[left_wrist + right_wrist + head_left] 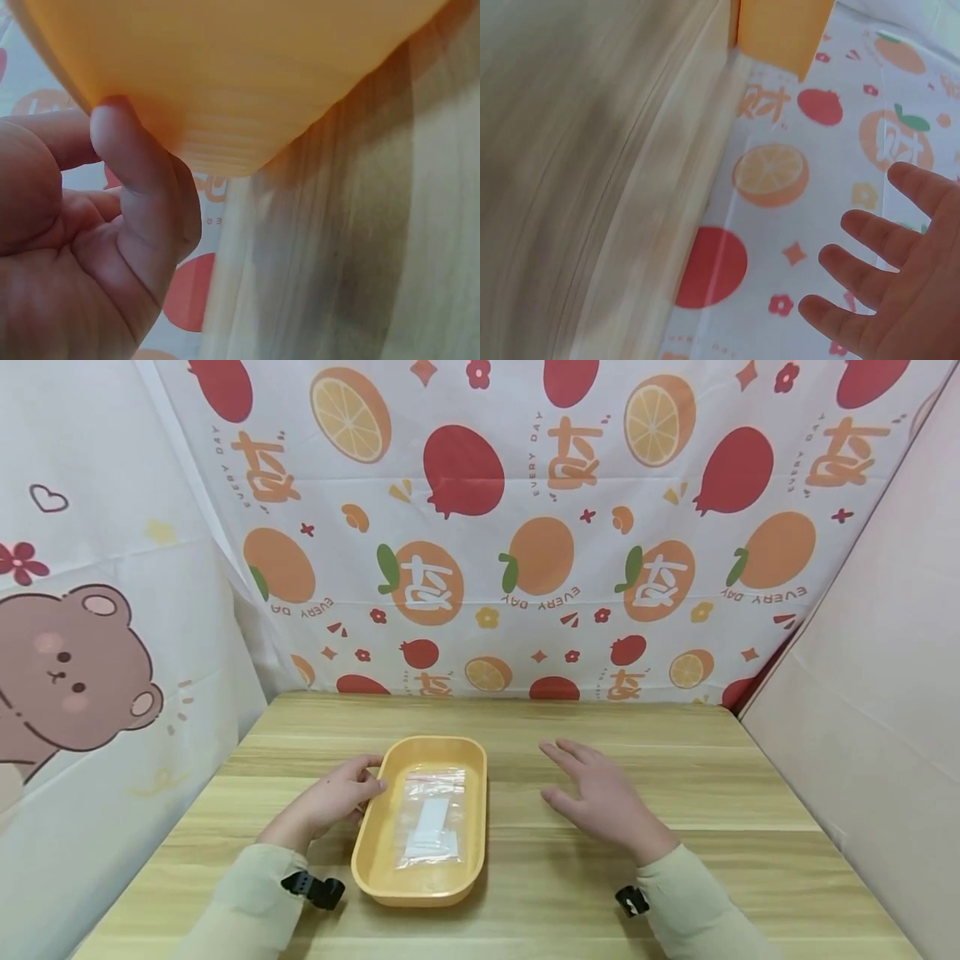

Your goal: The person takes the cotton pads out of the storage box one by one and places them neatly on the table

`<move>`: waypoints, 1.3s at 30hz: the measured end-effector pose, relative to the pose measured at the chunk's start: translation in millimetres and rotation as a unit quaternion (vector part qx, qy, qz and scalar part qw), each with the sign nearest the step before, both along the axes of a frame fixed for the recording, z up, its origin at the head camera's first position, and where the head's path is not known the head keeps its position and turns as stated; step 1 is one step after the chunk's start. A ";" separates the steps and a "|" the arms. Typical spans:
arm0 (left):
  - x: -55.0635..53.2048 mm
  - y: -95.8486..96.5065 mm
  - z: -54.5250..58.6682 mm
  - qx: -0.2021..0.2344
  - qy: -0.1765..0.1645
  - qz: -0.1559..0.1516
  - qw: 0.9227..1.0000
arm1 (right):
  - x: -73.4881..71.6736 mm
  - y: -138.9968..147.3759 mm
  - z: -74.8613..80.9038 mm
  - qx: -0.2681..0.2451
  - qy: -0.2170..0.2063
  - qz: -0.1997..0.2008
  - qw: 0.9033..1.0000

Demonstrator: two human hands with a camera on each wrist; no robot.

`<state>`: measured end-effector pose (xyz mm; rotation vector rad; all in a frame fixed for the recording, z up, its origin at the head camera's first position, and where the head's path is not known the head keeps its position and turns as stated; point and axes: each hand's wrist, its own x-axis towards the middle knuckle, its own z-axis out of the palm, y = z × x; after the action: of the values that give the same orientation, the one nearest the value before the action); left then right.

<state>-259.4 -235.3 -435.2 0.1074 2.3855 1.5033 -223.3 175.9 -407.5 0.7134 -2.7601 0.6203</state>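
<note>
A yellow-orange plastic tray (420, 893) stands on the wooden table, left of the middle. Inside it lies a clear zip bag (408, 814) with flat white pieces (432, 818) in it; what they are I cannot tell. My left hand (337, 797) pinches the tray's left rim, thumb on one side and curled fingers beneath, as the left wrist view shows with the tray's outer wall (225, 82). To the right of the tray, apart from it, my right hand (600, 793) hovers with fingers spread and holds nothing. The right wrist view shows those fingers (877, 240) extended.
The wooden table (720, 793) reaches back to a fruit-patterned cloth (480, 568). A white cloth with a bear print (82, 668) hangs on the left, and a plain pale cloth (877, 693) on the right. Dark wrist straps (322, 892) sit at both cuffs.
</note>
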 end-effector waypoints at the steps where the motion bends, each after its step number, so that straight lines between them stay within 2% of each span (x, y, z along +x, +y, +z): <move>1: -0.7 -0.5 -1.2 0.010 0.001 -0.002 1.000 | 0.0 -3.5 1.0 -0.003 -0.003 0.003 1.000; 6: -3.1 -7.0 -7.9 0.070 0.001 -0.025 0.997 | -3.7 -17.7 6.7 -0.011 -0.011 0.003 1.000; 12: -4.5 -19.1 -18.3 0.135 -0.009 -0.061 0.989 | -11.4 -32.8 13.9 -0.035 -0.040 0.010 0.999; 19: -6.1 -23.2 -25.0 0.160 -0.006 -0.070 0.985 | -19.1 -51.6 16.4 -0.067 -0.086 0.023 0.994; 28: -2.6 -21.2 -23.9 0.195 -0.014 -0.068 0.978 | -29.8 -78.5 13.0 -0.071 -0.119 0.064 0.988; 34: -4.0 -23.1 -26.7 0.200 -0.004 -0.073 0.977 | -35.4 -98.1 7.0 -0.054 -0.112 0.099 0.987; 39: -5.8 -22.3 -27.3 0.204 0.000 -0.079 0.976 | -35.8 -110.3 5.0 -0.047 -0.109 0.111 0.987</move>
<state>-265.2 -257.7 -462.5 0.3796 1.9790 1.8853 -259.1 65.6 -402.4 0.9951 -2.8449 0.9179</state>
